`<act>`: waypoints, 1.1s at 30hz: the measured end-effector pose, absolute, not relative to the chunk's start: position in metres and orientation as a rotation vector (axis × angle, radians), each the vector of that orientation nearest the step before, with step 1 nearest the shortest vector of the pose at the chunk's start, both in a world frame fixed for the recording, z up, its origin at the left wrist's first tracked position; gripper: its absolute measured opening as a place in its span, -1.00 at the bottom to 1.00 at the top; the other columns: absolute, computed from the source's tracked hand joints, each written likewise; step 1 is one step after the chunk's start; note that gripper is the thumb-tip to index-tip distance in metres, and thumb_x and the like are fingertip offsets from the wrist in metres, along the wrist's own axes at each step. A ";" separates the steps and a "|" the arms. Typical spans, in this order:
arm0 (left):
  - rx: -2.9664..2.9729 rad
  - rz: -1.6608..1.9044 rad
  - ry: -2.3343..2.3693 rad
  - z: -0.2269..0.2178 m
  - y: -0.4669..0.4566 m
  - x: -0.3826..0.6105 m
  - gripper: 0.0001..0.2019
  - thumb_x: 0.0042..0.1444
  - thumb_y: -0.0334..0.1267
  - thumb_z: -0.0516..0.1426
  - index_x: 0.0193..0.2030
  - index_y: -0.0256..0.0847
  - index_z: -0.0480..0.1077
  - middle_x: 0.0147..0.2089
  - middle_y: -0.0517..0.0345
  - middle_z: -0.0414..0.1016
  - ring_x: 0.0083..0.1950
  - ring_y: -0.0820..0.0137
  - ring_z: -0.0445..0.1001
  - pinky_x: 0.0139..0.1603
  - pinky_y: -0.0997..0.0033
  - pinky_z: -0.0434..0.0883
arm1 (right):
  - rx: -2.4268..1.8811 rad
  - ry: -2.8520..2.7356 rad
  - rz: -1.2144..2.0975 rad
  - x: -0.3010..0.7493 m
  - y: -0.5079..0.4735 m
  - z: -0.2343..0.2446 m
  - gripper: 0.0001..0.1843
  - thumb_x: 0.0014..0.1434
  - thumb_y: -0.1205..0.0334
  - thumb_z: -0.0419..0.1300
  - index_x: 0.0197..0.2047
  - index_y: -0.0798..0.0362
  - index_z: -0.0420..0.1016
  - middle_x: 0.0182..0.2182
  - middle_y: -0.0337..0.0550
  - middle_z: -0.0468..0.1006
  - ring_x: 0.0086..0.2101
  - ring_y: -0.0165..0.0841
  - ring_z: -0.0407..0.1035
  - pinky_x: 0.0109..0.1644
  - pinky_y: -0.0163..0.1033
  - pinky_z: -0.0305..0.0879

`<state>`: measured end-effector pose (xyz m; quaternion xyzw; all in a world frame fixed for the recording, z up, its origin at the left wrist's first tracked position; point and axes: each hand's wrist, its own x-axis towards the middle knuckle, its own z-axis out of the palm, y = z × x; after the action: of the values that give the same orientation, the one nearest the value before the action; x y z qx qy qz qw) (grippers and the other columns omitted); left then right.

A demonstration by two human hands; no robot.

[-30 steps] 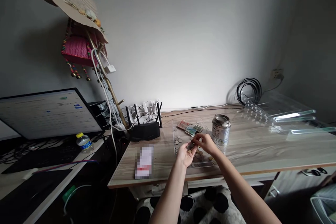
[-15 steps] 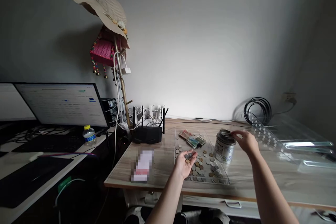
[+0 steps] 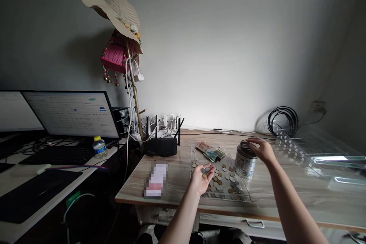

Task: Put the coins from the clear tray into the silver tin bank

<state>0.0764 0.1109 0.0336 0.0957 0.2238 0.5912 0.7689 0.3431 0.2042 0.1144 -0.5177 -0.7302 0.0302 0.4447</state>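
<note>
My left hand is palm up above the left side of a clear tray, its fingers curled around several coins. Beneath and beside it, silver and brass-coloured coins lie scattered in the tray. Crumpled banknotes rest at the tray's back. A metal tin with a printed label stands upright at the right side of the tray. Over its open mouth is my right hand, fingers stretched out and nothing visible in them. The tin's inside is hidden.
Left of the tray lies a blurred-out paper. A black router with antennas stands behind it. Clear acrylic pieces and a coiled black cable take up the right. A small bottle stands on the neighbouring desk.
The fingers of my right hand have straightened from a pinch at the tin's rim and now reach over its mouth. My left hand stays nearly still with its coins.
</note>
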 end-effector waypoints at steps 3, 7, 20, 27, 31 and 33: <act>0.211 1.284 0.455 0.031 0.113 0.076 -0.75 0.05 -0.27 -0.06 -0.30 -0.47 0.30 -0.28 -0.25 0.43 -0.15 0.23 0.41 -0.23 0.35 0.37 | -1.156 -1.725 -0.005 0.296 0.169 0.104 -0.68 0.05 0.14 -0.02 -0.22 0.06 0.46 -0.31 -0.08 0.48 -0.32 -0.32 0.35 -0.22 -0.22 0.24; 0.202 1.274 0.465 0.029 0.116 0.077 -0.75 0.06 -0.23 -0.06 -0.41 -0.40 0.30 -0.45 -0.09 0.41 -0.35 0.34 0.43 -0.39 0.43 0.36 | -1.009 -2.179 0.194 0.224 0.132 0.079 -0.71 0.05 0.21 -0.01 -0.18 -0.02 0.44 -0.28 -0.12 0.45 -0.36 -0.38 0.34 -0.34 -0.32 0.24; 0.241 1.268 0.461 0.026 0.117 0.077 -0.84 -0.01 -0.38 -0.01 -0.35 -0.45 0.32 -0.32 -0.16 0.44 -0.22 0.30 0.43 -0.26 0.40 0.37 | -1.178 -1.944 0.141 0.260 0.140 0.096 -0.79 -0.01 0.15 0.03 -0.39 0.00 0.46 -0.47 -0.18 0.49 -0.49 -0.40 0.33 -0.44 -0.35 0.20; 0.254 1.259 0.480 0.026 0.118 0.076 -0.73 0.00 -0.35 -0.02 -0.18 -0.49 0.28 -0.15 -0.25 0.39 -0.06 0.25 0.37 -0.14 0.36 0.35 | -1.592 -1.876 -0.053 0.352 0.206 0.130 -0.84 -0.19 0.19 0.12 -0.52 0.02 0.49 -0.57 -0.21 0.50 -0.52 -0.39 0.34 -0.51 -0.38 0.10; 0.260 1.256 0.462 0.026 0.117 0.075 -0.70 0.01 -0.33 -0.02 -0.14 -0.49 0.27 -0.11 -0.25 0.37 -0.04 0.25 0.36 -0.11 0.35 0.33 | -1.642 -2.003 0.028 0.357 0.226 0.125 -0.84 -0.21 0.19 0.12 -0.53 0.01 0.51 -0.61 -0.22 0.49 -0.55 -0.42 0.33 -0.54 -0.40 0.08; 0.264 1.253 0.459 0.026 0.117 0.075 -0.69 0.02 -0.31 -0.03 -0.15 -0.52 0.27 -0.14 -0.27 0.38 -0.07 0.25 0.37 -0.11 0.35 0.32 | -1.683 -2.020 0.042 0.355 0.226 0.127 -0.84 -0.21 0.18 0.13 -0.54 -0.01 0.52 -0.61 -0.22 0.48 -0.55 -0.41 0.33 -0.53 -0.39 0.09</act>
<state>0.0746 0.1166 0.0257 0.1219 0.2121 0.5794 0.7774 0.3545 0.2256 0.1268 -0.6190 -0.7432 0.0155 0.2533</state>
